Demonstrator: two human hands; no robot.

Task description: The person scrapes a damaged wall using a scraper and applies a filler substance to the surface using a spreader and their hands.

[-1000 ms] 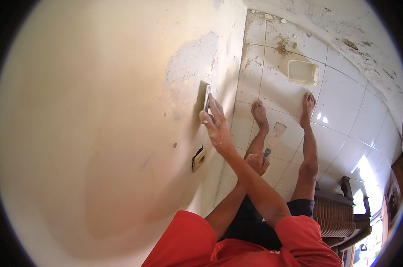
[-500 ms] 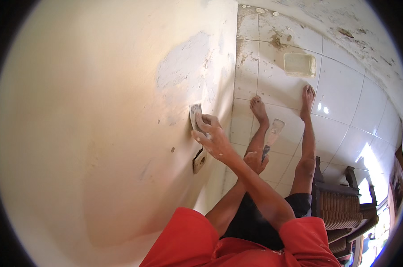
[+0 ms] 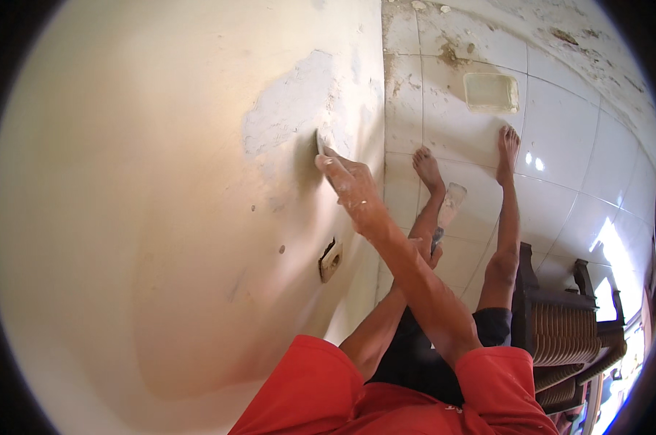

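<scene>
My right arm crosses over to the wall [image 3: 190,181] on the left. Its dusty hand [image 3: 351,187] is closed on a flat scraper [image 3: 319,143], seen nearly edge-on against the wall, at the lower edge of a rough grey-white patch [image 3: 288,101]. Lower down, partly behind my right forearm, my left hand [image 3: 431,254] grips the dark handle of a putty knife [image 3: 452,204]. That knife's broad, smeared blade points up and away, above the floor between my legs. The scraper's grip is mostly hidden by my right fingers.
An open socket box [image 3: 331,262] sits in the wall below my right hand. On the white tiled floor [image 3: 553,152], a pale rectangular tub [image 3: 492,93] lies beyond my bare feet. Dark wooden furniture with ribbed slats [image 3: 563,330] stands at the right. Dirt marks the far corner.
My right hand and its scraper have moved up the wall to the patch's lower edge, and the blade has turned more edge-on. The left hand still holds the putty knife.
</scene>
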